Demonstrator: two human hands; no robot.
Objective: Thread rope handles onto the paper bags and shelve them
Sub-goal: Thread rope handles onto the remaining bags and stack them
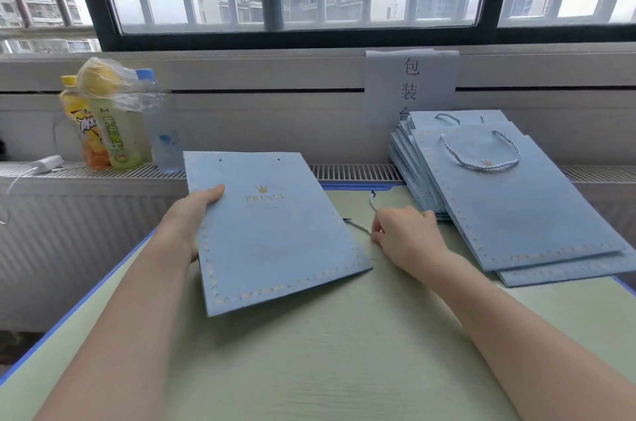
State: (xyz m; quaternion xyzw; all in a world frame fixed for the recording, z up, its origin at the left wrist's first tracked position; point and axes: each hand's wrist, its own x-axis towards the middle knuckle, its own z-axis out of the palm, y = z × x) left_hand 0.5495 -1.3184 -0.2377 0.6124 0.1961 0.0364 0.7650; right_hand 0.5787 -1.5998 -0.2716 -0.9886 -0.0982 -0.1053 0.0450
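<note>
While the left hand (196,210) grips the flat blue paper bag (272,231) by its left edge, thumb on the printed face and fingers hidden beneath, the bag lies tilted at the middle of the green table (327,351), its top overhanging the table's far edge. Two small punched holes (220,160) sit near that top edge, with no handle through them yet. Just right of the bag, the right hand (406,231) pinches a twisted blue-and-white rope handle (373,202) with curled fingers, the cord's ends poking out toward the bag. Further right of the bag, a stack of finished bags (509,207) rests fanned, the top one already roped. The bag looks light and fairly stiff, prone to creasing, so holding it at the edge suits it. The rope is limp; taking it near its tip should ease threading.
</note>
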